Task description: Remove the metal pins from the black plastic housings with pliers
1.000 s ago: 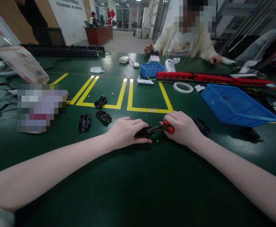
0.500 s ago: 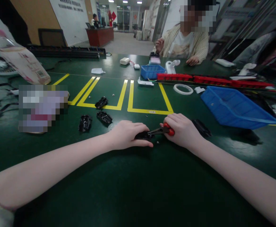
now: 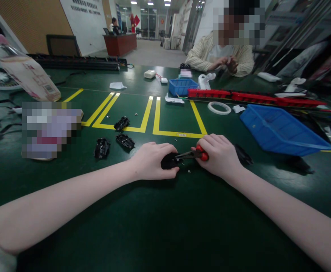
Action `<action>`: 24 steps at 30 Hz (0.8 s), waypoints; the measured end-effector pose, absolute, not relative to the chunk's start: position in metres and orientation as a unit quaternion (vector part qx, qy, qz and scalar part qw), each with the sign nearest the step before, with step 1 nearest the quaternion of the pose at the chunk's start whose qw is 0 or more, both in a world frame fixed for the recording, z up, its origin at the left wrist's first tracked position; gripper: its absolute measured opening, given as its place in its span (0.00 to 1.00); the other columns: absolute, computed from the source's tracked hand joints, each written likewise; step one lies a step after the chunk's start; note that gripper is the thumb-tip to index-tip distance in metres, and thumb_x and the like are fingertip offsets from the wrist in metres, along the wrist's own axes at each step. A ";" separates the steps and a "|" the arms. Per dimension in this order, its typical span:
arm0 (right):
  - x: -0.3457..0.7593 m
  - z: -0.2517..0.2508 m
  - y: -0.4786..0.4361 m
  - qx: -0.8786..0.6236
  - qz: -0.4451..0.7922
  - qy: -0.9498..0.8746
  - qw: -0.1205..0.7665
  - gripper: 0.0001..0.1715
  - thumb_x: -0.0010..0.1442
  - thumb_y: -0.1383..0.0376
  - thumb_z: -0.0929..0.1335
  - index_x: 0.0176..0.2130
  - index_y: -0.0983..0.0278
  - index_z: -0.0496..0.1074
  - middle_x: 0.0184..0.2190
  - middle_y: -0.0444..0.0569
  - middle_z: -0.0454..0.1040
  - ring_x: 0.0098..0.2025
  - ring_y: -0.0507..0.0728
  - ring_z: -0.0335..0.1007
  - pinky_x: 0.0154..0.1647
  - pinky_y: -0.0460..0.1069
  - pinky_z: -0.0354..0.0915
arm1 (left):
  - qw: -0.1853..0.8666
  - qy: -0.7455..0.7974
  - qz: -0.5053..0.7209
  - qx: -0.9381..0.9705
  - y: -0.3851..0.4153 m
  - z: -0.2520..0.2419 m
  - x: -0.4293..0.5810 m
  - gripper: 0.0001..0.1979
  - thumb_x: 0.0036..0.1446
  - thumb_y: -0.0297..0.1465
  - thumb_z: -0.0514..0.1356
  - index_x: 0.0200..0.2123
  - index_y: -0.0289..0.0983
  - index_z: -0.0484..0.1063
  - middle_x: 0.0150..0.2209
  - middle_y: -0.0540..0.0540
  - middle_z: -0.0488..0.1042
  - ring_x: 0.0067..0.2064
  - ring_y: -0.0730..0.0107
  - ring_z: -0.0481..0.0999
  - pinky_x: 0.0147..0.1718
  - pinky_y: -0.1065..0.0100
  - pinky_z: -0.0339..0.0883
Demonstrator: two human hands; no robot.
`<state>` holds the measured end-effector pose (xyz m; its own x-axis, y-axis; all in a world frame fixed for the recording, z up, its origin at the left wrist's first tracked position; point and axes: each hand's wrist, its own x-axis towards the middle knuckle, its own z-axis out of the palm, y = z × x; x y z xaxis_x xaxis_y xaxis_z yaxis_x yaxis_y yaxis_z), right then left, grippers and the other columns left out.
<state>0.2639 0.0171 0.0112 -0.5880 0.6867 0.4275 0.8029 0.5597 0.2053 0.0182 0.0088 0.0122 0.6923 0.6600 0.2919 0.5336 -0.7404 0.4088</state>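
Mid-frame, on the dk green bench [image 3: 165,226], both hands work close together. L hand [image 3: 150,160]: fingers + thumb closed round a blk plastic part [image 3: 169,161], held low nr the surface, its right end poking out past the fingertips. R hand [image 3: 218,155] is wrapped round the red grips of the pliers [image 3: 192,154]; slim metal jaws point left, tips at the part's exposed end. Can't tell what exactly the tips have hold of, too sm. Tiny metal bit [image 3: 189,171] lies on the bench btwn the two hands, a bit nearer the wearer.

Left of L hand: 3 similar blk pcs [image 3: 125,141], loose, nr each other; the farthest one overlaps the yellow tape [image 3: 147,113] marked out on the bench. Just right of R hand, a dk pc [image 3: 244,155], partly hidden by the hand/wrist; beyond it, lg. blue bin [image 3: 284,128].

Farther back: sm. blue bin [image 3: 182,86] beside a red strip [image 3: 256,95] running off to the right; white ring [image 3: 220,112] flat in front of that strip. LHS: bottle [image 3: 29,79] w/ pink cap, plus a pixelated item [image 3: 50,130] nearer the wearer. Across the bench, co-worker [image 3: 199,54] in striped top, own hands brought together.
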 end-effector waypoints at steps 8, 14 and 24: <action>0.268 0.009 0.021 -0.457 -0.159 -0.858 0.174 0.04 0.55 0.67 0.66 0.34 0.65 0.68 0.34 0.54 0.73 0.37 0.60 0.67 0.37 0.53 0.62 | 0.139 0.333 0.176 0.916 0.011 0.011 0.019 0.20 0.60 0.48 0.55 0.38 0.36 0.72 0.33 0.50 0.77 0.31 0.69 0.74 0.33 0.66 0.63; 0.266 0.009 0.020 -0.430 -0.167 -0.874 0.154 0.04 0.57 0.66 0.65 0.34 0.66 0.69 0.34 0.55 0.73 0.37 0.60 0.67 0.39 0.53 0.62 | 0.115 0.360 0.159 0.912 0.013 0.009 0.020 0.22 0.61 0.50 0.54 0.35 0.37 0.70 0.29 0.49 0.75 0.27 0.69 0.72 0.26 0.69 0.58; 0.262 0.013 0.016 -0.431 -0.188 -0.877 0.102 0.06 0.58 0.67 0.64 0.32 0.67 0.69 0.33 0.56 0.73 0.35 0.60 0.67 0.37 0.53 0.61 | 0.108 0.347 0.137 0.922 0.013 0.011 0.020 0.23 0.63 0.51 0.50 0.36 0.36 0.68 0.28 0.49 0.73 0.26 0.69 0.70 0.26 0.69 0.58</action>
